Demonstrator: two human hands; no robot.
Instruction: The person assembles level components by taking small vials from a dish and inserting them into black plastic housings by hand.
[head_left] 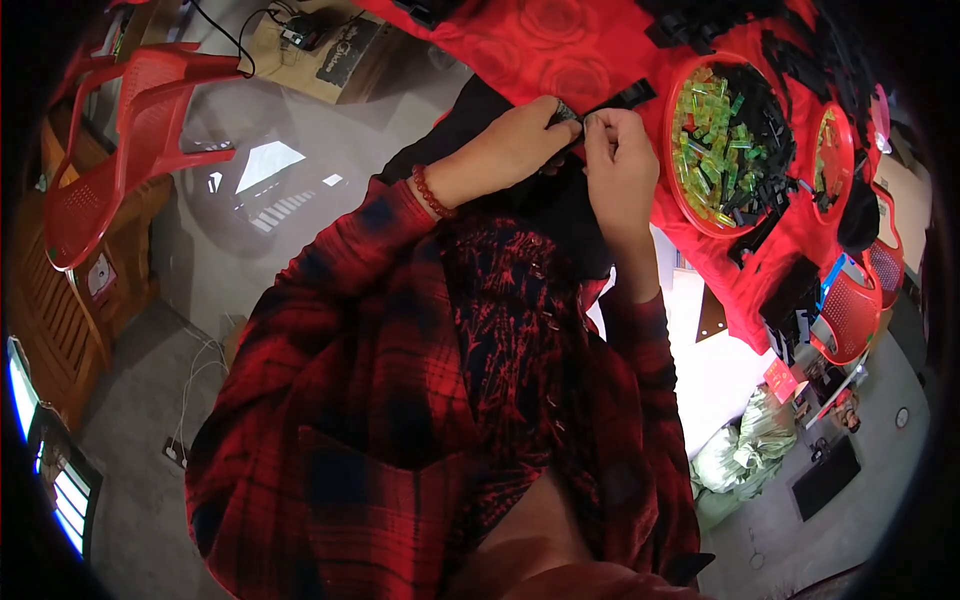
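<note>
My left hand [530, 135], with a red bead bracelet at its wrist, is closed in a pinch. Its fingertips meet those of my right hand [617, 150], also closed in a pinch, above the dark cloth on my lap. A small dark piece [567, 112] shows at the left fingertips; its kind is too small to tell. What the right fingers grip is hidden. Just beyond the hands, a black strip-shaped piece [630, 96] lies on the red tablecloth [500, 45]. Right of my right hand stands a red round basket [668, 150] of yellow-green translucent pieces and black pieces.
A smaller red basket [848, 165] stands farther right, with more black parts [690, 20] at the table's far side. Red plastic chairs stand left [130, 140] and right [850, 320]. A cardboard box [365, 60] sits on the floor beyond; a pale green sack [745, 445] is at right.
</note>
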